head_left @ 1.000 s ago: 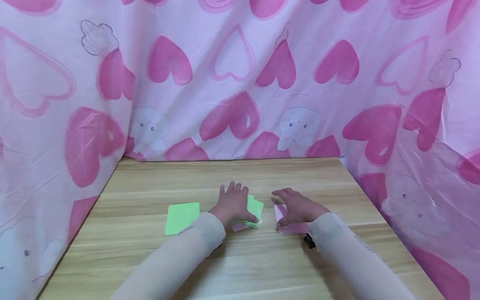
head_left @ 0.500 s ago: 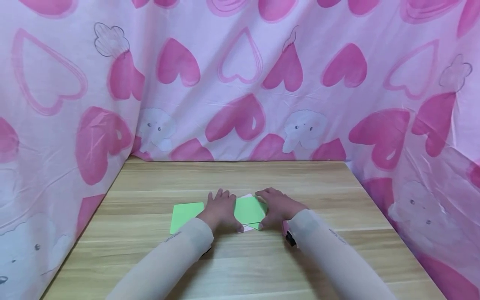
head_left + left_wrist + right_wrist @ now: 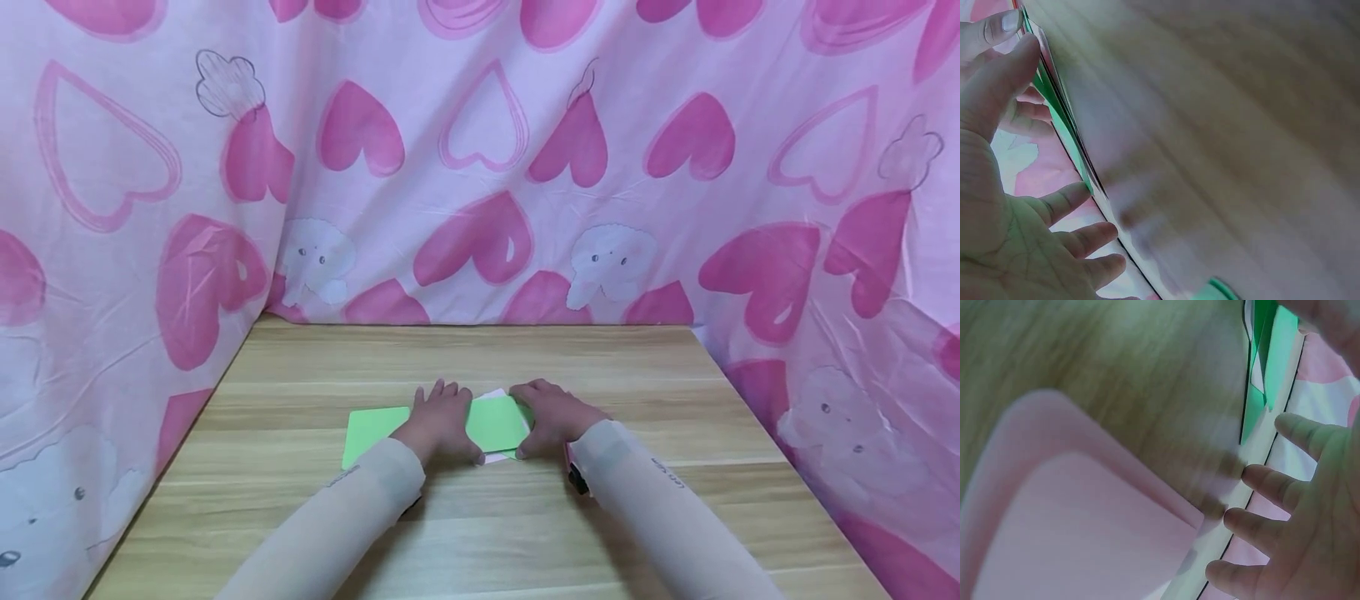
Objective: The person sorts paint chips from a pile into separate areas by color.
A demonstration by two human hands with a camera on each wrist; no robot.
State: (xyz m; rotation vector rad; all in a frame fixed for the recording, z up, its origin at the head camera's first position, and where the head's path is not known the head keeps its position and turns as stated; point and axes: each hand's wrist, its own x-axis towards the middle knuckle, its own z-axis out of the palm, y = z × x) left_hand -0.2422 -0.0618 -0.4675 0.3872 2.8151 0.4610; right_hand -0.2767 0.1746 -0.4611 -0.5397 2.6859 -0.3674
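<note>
Mid-table lies a loose, fanned pile of cards, with a green card [image 3: 498, 425] on top and white and pink edges showing under it. My left hand [image 3: 441, 423] is at the pile's left side, its thumb and index finger holding the green card's edge at two corners. In the left wrist view the other fingers [image 3: 1088, 240] of that hand are spread. At the pile's right side is my right hand [image 3: 557, 414], thumb toward the front, fingers extended near the cards' edge. A pink card stack [image 3: 1085, 531] lies beneath the right wrist, mostly hidden in the head view.
A green card stack [image 3: 372, 429] lies left of my left hand, partly covered by the forearm. The wooden table [image 3: 480, 533] meets a pink heart-print curtain [image 3: 472, 250] at the back and both sides.
My right hand has moved left from the pink stack to the middle pile. A broad green card face now shows between the hands, and its front edge has lifted slightly.
</note>
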